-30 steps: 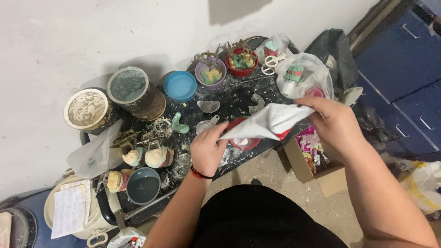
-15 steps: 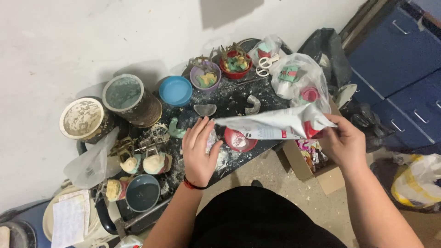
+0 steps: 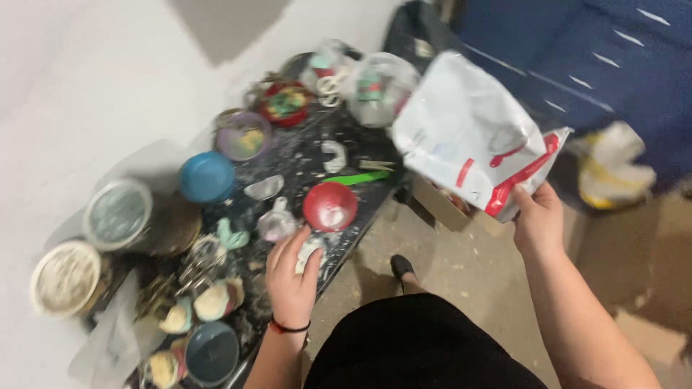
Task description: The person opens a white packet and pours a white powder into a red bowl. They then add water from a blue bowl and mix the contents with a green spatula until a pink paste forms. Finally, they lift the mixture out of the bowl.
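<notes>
My right hand [image 3: 538,220] grips the lower corner of a white bag with red markings [image 3: 468,135], held up in the air to the right of the dark worktop [image 3: 299,155]. My left hand [image 3: 290,270] rests flat near the worktop's front edge, fingers apart, touching a small whitish lump [image 3: 311,251]. Just beyond that hand sits a red bowl [image 3: 330,206] with white powder in it, and a clear scoop [image 3: 277,223] lies beside it. The whole view is motion-blurred.
A blue bowl [image 3: 207,176], a purple bowl [image 3: 243,135] and a red bowl of coloured pieces [image 3: 286,103] stand further back. Two crusted tins [image 3: 117,214] [image 3: 65,269] are at left, clear bags [image 3: 378,88] at the back, a cardboard box [image 3: 440,205] and blue drawers [image 3: 577,65] to the right.
My right hand has swung the white bag up and to the right, off the worktop. My left hand has dropped onto the worktop's front edge. The view has turned right.
</notes>
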